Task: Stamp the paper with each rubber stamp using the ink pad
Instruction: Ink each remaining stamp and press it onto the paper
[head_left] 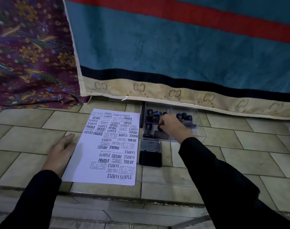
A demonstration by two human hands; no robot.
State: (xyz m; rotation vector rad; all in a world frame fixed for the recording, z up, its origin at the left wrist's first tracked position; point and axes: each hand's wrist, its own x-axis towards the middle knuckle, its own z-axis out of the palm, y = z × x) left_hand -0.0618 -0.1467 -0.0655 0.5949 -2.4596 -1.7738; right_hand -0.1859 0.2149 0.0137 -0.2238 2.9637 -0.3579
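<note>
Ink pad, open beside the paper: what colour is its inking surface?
Black, seen in the head view: ink pad.

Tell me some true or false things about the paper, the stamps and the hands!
1. The paper is already covered with many stamped words. True.
2. The ink pad is closed. False: its lid is flipped open.
3. The left hand lies flat at the paper's edge. True.
4. The right hand is pressing a stamp onto the paper. False: it reaches into the clear box of stamps.
</note>
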